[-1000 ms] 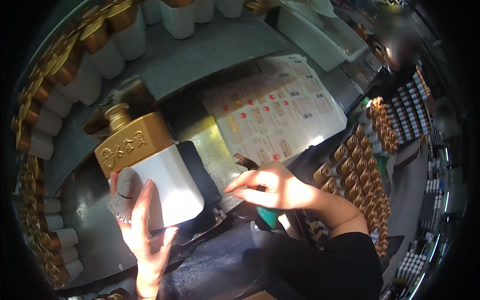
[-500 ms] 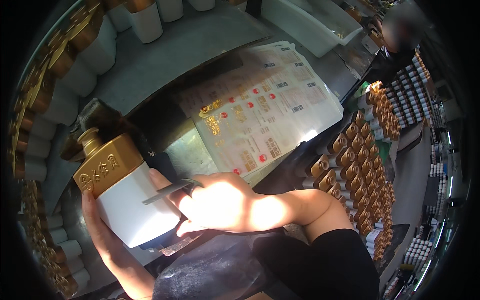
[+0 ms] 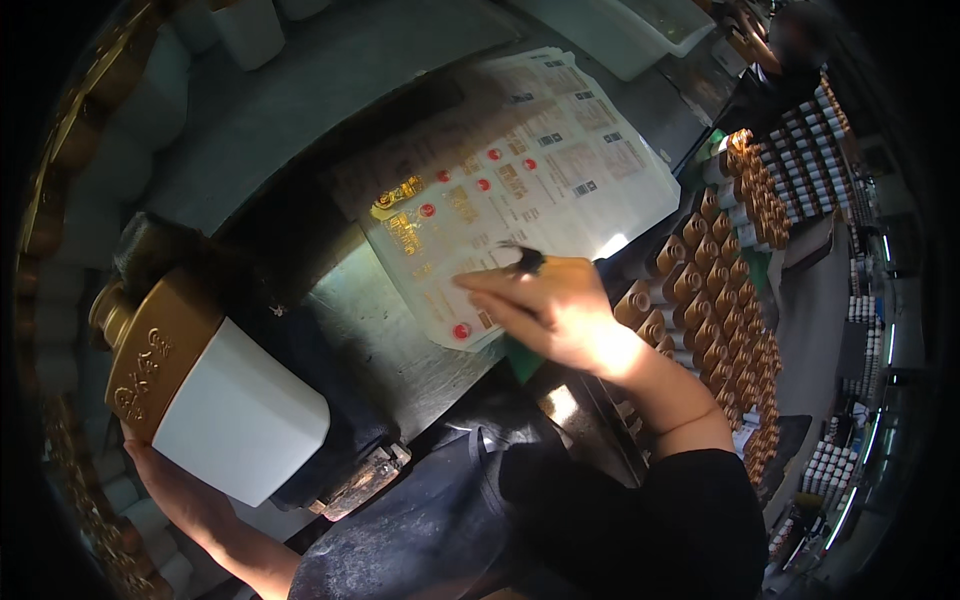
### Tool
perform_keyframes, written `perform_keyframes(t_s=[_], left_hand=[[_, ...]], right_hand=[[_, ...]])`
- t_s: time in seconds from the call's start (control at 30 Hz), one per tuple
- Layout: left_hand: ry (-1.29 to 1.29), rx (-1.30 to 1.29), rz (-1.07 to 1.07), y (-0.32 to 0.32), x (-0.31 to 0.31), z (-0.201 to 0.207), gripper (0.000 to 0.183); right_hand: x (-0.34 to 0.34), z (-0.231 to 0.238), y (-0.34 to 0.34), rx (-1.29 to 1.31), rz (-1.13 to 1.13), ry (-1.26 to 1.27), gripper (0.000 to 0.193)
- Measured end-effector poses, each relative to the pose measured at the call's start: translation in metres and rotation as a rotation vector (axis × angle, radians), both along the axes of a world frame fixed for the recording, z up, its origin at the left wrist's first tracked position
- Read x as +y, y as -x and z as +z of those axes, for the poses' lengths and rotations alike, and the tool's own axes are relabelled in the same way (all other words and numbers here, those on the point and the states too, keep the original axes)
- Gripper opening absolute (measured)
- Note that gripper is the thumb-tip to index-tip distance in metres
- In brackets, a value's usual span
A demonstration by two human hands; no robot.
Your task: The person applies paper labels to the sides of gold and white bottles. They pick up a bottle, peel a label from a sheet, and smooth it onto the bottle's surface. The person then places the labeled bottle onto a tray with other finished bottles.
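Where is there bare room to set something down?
Grey tabletop between the upper-left bottles and the white bin; a smaller metal patch between the printed sheets and dark pad. Crowded: right side, packed with gold-topped bottles.

— What colours did the bottle (image 3: pixel 245 410) show?
— Gold shoulder and neck, plain white body.
— And the sheets (image 3: pixel 630 200)?
— Pale, patterned with red dots and gold print; the sleeve (image 3: pixel 700 515) was black, the tray (image 3: pixel 590 38) whitish.

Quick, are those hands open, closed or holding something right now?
Left hand: at the gold-and-white bottle, fingers mostly hidden; grip cannot be told.
Right hand: closed, holding a blurred dark tool.
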State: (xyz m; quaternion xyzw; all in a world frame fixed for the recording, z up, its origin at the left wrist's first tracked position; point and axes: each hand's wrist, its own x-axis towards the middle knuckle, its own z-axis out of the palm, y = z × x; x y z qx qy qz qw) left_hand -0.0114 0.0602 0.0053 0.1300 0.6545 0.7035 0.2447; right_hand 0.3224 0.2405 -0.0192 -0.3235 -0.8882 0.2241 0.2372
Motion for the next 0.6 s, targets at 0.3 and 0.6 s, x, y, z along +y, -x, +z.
perform_keyframes(t_s=[0.3, 0.6], left_hand=[[0.195, 0.337, 0.194, -0.016, 0.022, 0.017, 0.052], [0.057, 0.406, 0.139, -0.010, 0.012, 0.020, 0.051]], right_hand=[[0.000, -0.035, -0.081, -0.263, -0.210, -0.178, 0.051], [-0.007, -0.020, -0.095, -0.635, -0.253, -0.307, 0.057]])
